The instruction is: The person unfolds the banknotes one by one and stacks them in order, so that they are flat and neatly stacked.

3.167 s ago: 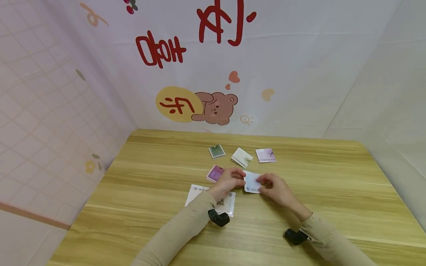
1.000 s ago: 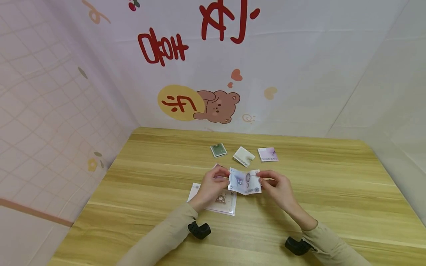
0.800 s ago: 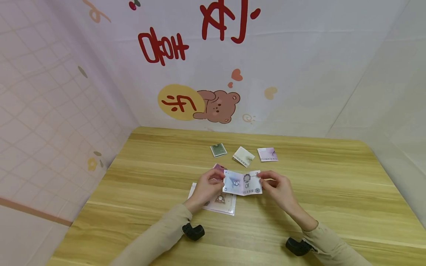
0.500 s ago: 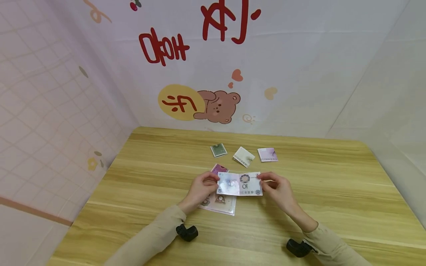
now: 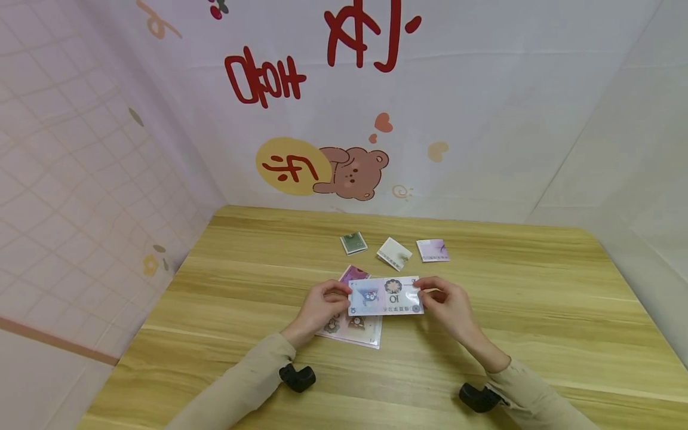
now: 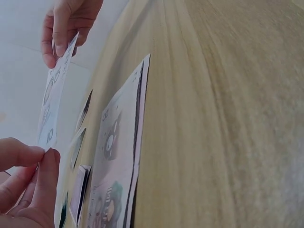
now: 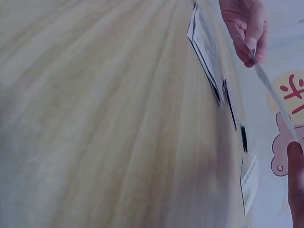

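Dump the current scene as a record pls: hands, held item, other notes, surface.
left hand: pinches one end of the 10 note
right hand: pinches its other end
held item state: unfolded, raised off the table
flat notes: stacked on the table, partly hidden behind the 10 note in the head view
back row, left to right: green folded note, off-white folded note, light purple note
surface: wood-grain table

in the head view, the held note partly hides the magenta note and flat notes; the right wrist view's edge cuts off the right hand
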A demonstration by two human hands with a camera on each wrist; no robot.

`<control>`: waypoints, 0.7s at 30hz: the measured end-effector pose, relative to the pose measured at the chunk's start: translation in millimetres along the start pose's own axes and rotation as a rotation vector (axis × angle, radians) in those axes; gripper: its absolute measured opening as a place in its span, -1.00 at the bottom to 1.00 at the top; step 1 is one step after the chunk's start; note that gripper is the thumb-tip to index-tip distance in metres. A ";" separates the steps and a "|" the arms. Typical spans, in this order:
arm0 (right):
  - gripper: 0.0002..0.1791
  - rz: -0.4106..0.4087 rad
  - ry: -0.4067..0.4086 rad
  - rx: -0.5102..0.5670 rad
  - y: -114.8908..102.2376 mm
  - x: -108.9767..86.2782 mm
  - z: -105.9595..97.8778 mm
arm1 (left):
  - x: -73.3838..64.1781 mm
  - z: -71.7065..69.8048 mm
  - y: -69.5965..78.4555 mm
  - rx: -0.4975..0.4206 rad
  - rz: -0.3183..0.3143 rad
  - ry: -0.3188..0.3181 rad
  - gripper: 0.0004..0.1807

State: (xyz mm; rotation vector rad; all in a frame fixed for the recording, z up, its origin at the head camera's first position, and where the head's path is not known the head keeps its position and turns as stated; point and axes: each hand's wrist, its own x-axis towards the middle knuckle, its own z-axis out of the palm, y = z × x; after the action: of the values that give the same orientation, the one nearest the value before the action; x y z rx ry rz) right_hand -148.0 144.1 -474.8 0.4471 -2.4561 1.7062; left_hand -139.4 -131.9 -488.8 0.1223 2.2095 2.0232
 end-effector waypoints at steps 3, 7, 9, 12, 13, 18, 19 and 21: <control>-0.76 -0.008 -0.002 -0.015 -0.6 2.3 0.6 | -1.0 -1.4 0.3 0.010 -0.008 -0.003 -0.74; -0.77 -0.028 -0.013 -0.004 -3.4 6.0 1.9 | -2.9 -5.6 2.1 0.017 -0.020 -0.038 -0.71; -0.77 -0.031 -0.024 0.020 -5.0 7.9 3.1 | -3.4 -8.3 4.1 0.020 -0.027 -0.065 -0.69; -0.76 -0.045 -0.041 0.047 -7.6 10.5 4.9 | -1.5 -12.0 7.5 0.015 -0.039 -0.113 -0.64; -0.76 -0.050 -0.047 0.057 -8.2 11.3 5.5 | -0.1 -12.9 8.6 0.009 -0.037 -0.129 -0.63; -0.74 -0.093 -0.099 0.084 -12.1 13.4 7.5 | 8.1 -11.7 19.5 0.010 -0.007 -0.220 -0.66; -0.74 -0.096 -0.114 0.086 -12.8 13.7 8.0 | 9.5 -10.4 22.2 0.019 0.003 -0.242 -0.68; -0.74 -0.099 -0.147 0.091 -14.3 14.2 9.1 | 12.2 -6.2 27.6 0.033 0.031 -0.295 -0.71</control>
State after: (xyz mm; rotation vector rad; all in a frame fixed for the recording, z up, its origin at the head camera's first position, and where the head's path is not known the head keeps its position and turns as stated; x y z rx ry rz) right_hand -156.5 128.6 -461.5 0.7163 -2.4141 1.8094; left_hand -153.4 -133.6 -461.4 0.4309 2.0678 1.8446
